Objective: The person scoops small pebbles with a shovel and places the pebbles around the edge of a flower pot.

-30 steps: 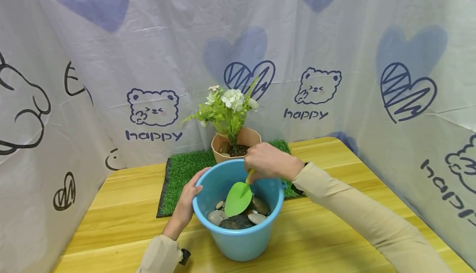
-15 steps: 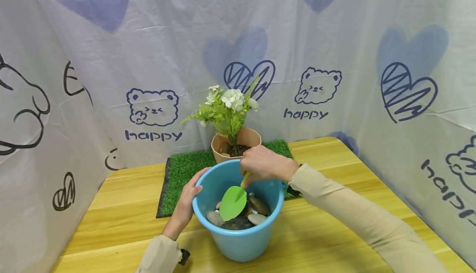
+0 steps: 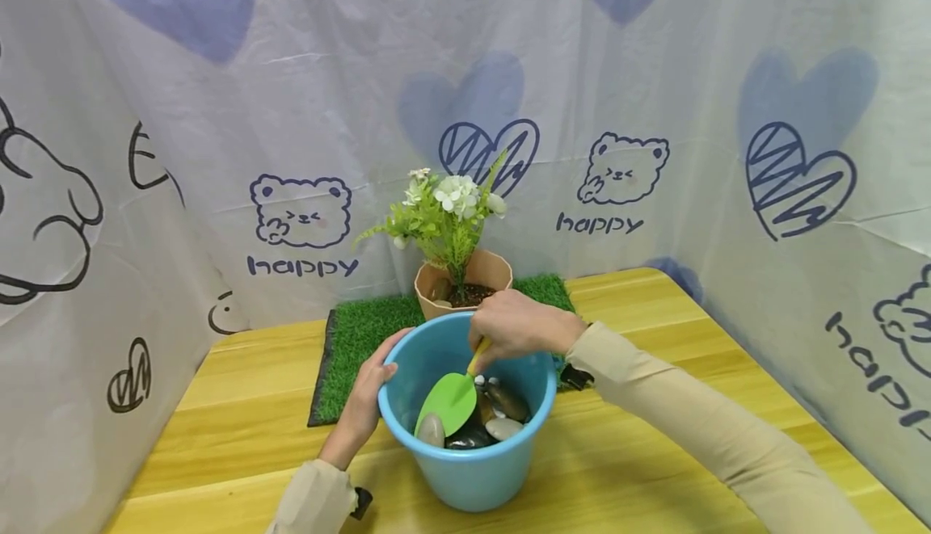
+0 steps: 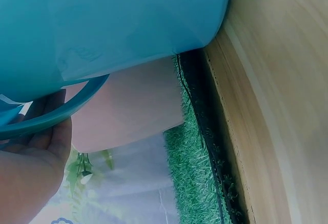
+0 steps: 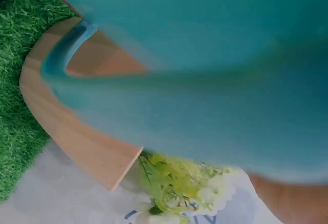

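A light blue bucket [image 3: 473,477] stands on the wooden table with several smooth stones inside. My left hand [image 3: 367,388] grips its rim at the left; in the left wrist view the fingers [image 4: 60,137] pass behind the blue rim band. My right hand [image 3: 520,324] reaches into the bucket from the right and holds the yellow handle of a green toy shovel [image 3: 452,401]. The blade slants down to the near left wall, where a grey stone [image 3: 431,429] stands tilted against its tip. A dark stone [image 3: 469,437] and a pale one [image 3: 503,429] lie beside it.
Close behind the bucket, a peach flowerpot [image 3: 500,269] holds white artificial flowers [image 3: 457,195] and soil. It sits on a green grass mat [image 3: 356,340] at the table's back. Printed curtains [image 3: 305,98] enclose the table [image 3: 233,429] at the back and sides.
The shovel blade has moved left and down among the stones, and the grey stone at its tip now stands more upright. The left hand and bucket stay in place.
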